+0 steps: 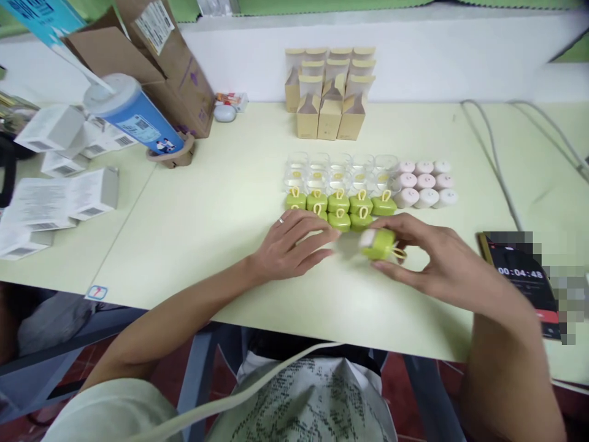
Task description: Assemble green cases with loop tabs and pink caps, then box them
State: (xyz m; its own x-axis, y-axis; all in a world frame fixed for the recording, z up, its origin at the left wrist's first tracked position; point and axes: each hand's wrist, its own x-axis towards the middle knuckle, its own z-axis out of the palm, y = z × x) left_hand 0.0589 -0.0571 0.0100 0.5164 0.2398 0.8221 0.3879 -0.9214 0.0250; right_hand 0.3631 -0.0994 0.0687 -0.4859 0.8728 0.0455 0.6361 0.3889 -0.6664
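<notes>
My right hand (427, 258) pinches a small green looped case (381, 244) between thumb and fingers, tilted on its side. A whitish part shows at its left end, and it is slightly blurred. My left hand (299, 242) is stretched out, fingers apart, by the front row of green looped cases (339, 220); it partly covers some of them. Those cases stand in two rows with their pale yellow loops upward. Behind them are clear plastic cups (339, 169) with yellow spots inside. White and pale pink round pieces (426, 182) form a block to their right.
Open cardboard boxes (329, 116) stand against the wall. At the left are a blue canister (147, 120), a large carton (184, 73) and white boxes (41, 196). A phone (519, 276) showing a timer lies at the right, near a grey cable (494, 159).
</notes>
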